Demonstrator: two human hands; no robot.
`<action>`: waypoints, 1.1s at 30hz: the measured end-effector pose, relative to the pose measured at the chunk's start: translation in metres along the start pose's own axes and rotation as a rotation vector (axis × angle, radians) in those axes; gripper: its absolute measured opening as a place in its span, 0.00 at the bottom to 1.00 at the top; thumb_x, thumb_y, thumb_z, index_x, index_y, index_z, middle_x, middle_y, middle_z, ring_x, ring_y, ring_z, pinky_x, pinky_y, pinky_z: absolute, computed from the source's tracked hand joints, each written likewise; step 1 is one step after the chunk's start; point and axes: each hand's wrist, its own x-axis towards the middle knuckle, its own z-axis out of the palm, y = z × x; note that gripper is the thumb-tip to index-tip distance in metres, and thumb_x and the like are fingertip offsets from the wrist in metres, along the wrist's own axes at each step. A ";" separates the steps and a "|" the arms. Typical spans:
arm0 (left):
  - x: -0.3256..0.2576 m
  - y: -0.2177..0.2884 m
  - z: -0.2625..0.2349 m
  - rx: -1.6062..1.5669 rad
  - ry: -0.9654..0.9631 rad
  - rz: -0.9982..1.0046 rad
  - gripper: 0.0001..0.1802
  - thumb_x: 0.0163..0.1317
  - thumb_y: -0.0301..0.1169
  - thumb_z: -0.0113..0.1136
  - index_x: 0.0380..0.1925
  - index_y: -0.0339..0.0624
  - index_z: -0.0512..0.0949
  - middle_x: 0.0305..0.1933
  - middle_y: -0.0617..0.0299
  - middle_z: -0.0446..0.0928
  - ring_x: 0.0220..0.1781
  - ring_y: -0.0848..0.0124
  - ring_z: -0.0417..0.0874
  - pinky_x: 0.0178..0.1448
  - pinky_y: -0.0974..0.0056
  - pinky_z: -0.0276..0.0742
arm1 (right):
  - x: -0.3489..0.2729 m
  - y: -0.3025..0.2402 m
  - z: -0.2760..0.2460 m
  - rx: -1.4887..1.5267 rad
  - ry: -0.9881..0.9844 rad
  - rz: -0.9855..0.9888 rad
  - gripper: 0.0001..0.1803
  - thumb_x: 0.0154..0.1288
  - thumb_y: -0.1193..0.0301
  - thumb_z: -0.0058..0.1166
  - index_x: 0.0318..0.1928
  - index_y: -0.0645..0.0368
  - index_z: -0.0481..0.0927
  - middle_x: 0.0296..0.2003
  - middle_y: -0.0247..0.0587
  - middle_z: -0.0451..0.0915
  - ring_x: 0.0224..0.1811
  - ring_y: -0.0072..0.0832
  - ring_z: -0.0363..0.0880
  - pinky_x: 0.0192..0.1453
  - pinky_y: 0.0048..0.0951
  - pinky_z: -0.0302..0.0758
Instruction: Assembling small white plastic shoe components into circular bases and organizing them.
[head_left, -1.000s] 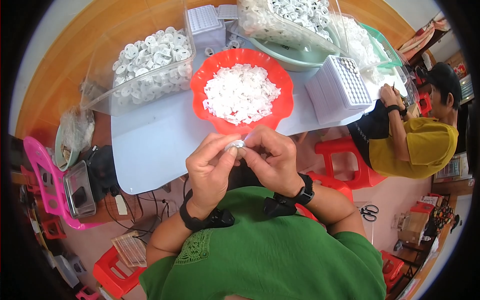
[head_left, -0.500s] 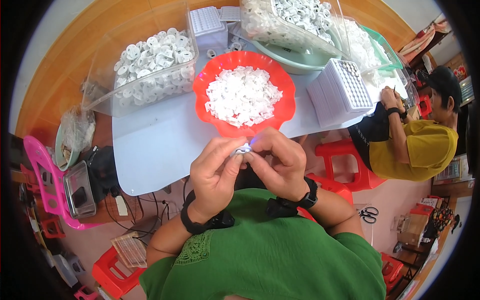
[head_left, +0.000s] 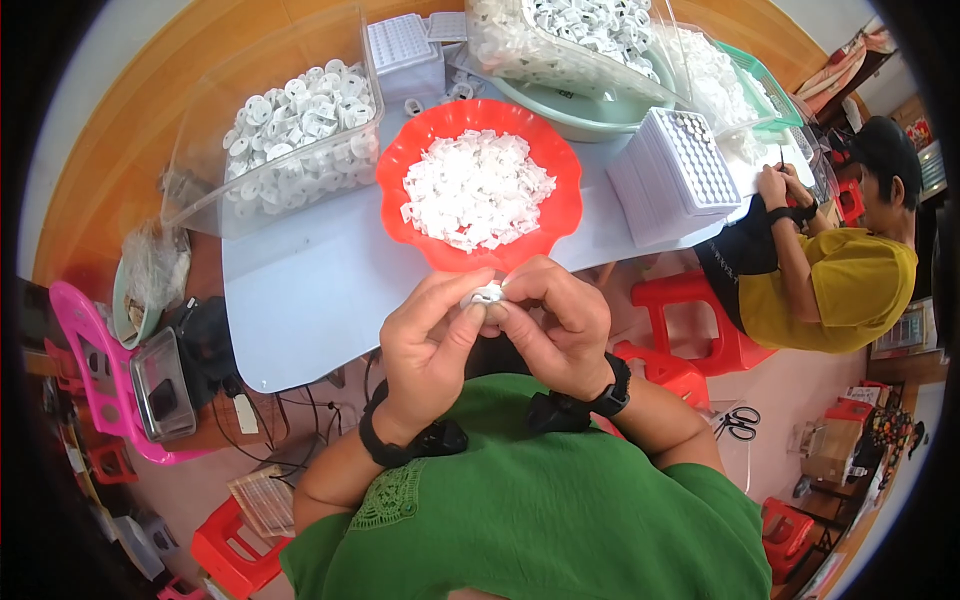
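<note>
My left hand [head_left: 428, 345] and my right hand [head_left: 555, 322] meet just in front of my chest, both pinching one small white plastic part [head_left: 486, 295] between their fingertips. Most of the part is hidden by my fingers. Directly beyond my hands sits a red scalloped bowl [head_left: 560, 215] heaped with small white plastic pieces [head_left: 476, 190], near the table's front edge.
A clear bin [head_left: 200, 205] of round white parts stands at the left of the pale table [head_left: 310, 290]. White trays [head_left: 672, 175] are stacked on the right, with a green basin [head_left: 560, 115] behind. Another person in yellow [head_left: 835, 285] works at the right. Red stools [head_left: 700, 320] stand below.
My hands have stayed together on the small white part, shifting slightly toward the bowl and turning the part between the fingers. The person at the right keeps working in place.
</note>
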 end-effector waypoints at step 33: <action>-0.003 -0.008 -0.016 -0.409 -0.152 -0.169 0.15 0.59 0.21 0.60 0.48 0.33 0.77 0.45 0.57 0.72 0.45 0.70 0.77 0.47 0.69 0.81 | -0.006 0.000 -0.002 -0.019 -0.042 -0.027 0.07 0.55 0.84 0.58 0.35 0.64 0.77 0.30 0.42 0.77 0.27 0.29 0.77 0.29 0.24 0.72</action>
